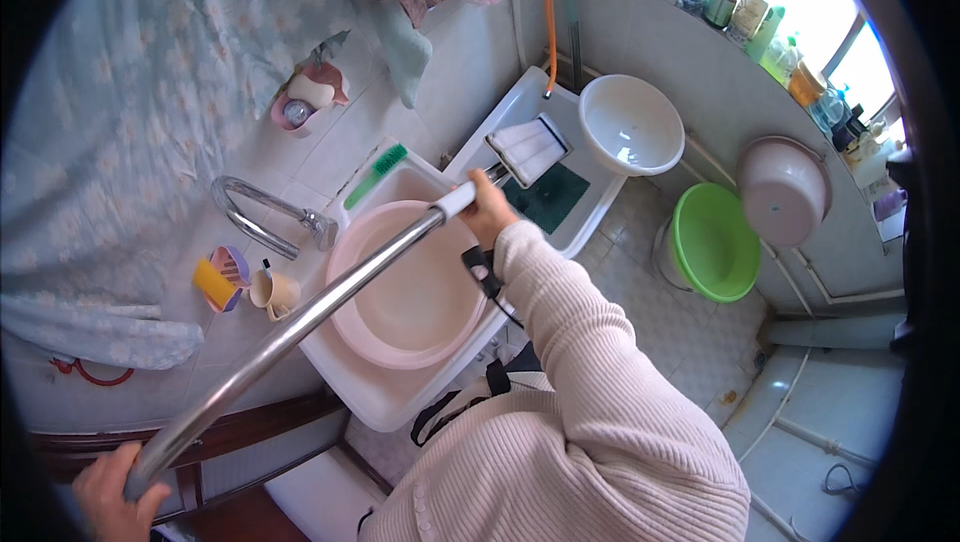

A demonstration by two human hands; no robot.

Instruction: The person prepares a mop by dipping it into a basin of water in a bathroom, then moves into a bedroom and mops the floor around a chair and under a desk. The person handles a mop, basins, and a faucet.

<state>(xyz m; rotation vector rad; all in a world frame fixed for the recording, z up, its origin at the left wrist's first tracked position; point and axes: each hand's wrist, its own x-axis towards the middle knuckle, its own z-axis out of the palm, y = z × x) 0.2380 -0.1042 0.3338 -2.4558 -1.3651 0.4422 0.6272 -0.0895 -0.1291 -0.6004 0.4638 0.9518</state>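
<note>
A long metal mop pole crosses the view from lower left to upper middle. My left hand is wrapped round its end at the lower left edge. My right hand grips the pole beside its white collar, just below the flat head with a white pad. That head hangs over a white tray-like basin, above a dark green mesh mat lying in it. Beneath the pole, a pink plastic washbasin sits in the white sink.
A chrome faucet, green scrub brush and beige cup stand around the sink. A white bowl rests at the tray's far corner. A green bucket is on the tiled floor; another pink basin leans by the wall. Bottles line the windowsill.
</note>
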